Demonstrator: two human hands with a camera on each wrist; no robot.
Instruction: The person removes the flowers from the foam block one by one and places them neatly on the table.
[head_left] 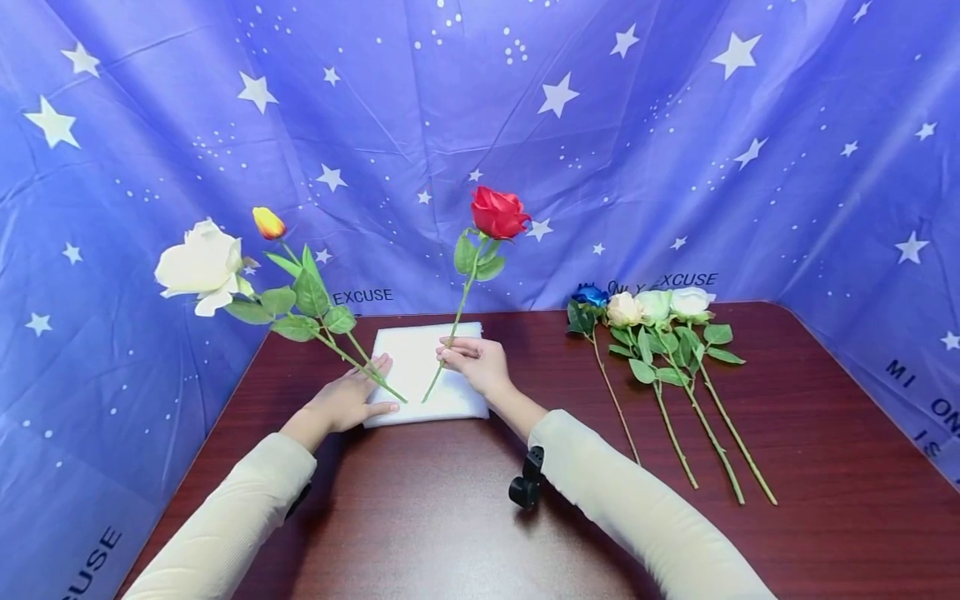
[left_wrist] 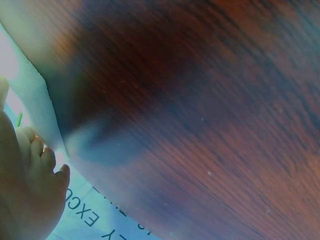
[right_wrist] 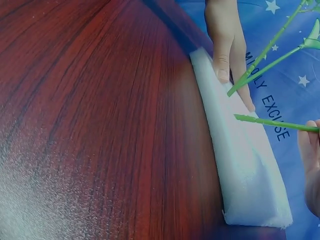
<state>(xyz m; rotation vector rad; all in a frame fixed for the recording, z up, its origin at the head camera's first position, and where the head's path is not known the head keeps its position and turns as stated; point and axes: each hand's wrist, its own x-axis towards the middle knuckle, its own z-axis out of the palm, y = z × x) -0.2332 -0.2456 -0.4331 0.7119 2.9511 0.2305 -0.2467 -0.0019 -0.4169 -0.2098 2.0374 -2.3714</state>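
1. Head: the right hand point(head_left: 476, 367) pinches a full-petalled red rose point(head_left: 500, 213) by its stem; the left hand point(head_left: 341, 402), fingers extended, rests on a white foam block point(head_left: 416, 358) holding a white rose point(head_left: 201, 262) and yellow-red tulip point(head_left: 268, 222).
2. Left wrist: surface point(left_wrist: 210, 120) stretches beyond the block's edge.
3. Right wrist: the red rose's stem ends at the block's top, near its front edge.

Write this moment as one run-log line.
left hand: rests on white foam | right hand: holds red rose | white rose, tulip: stems in foam
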